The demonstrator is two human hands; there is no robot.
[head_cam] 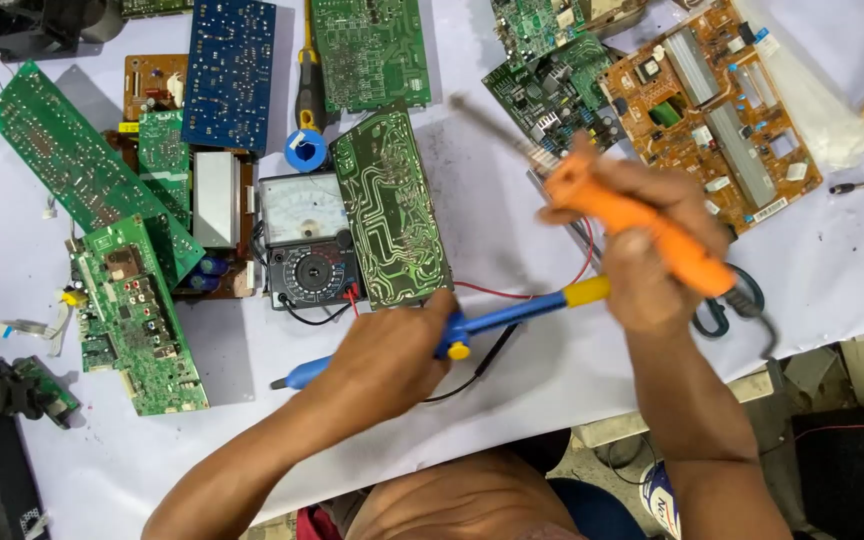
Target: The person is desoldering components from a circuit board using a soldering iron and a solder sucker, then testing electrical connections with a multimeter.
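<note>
My right hand (652,250) grips an orange-handled soldering iron (642,225), its metal tip (482,120) raised and pointing up-left over the white table cover (512,210). In my left hand (387,365) is a blue desoldering pump (512,312) with a yellow end, lying almost level in front of me. Just beyond my left hand, a green circuit board (392,210) lies track side up, next to an analog multimeter (304,240) with red and black leads.
Many circuit boards lie about: green boards (82,170) at the left, a blue board (230,70) and a green board (367,50) at the back, an orange-brown board (717,110) at the right. A yellow-handled screwdriver (308,90) and blue solder spool (305,148) sit behind the multimeter.
</note>
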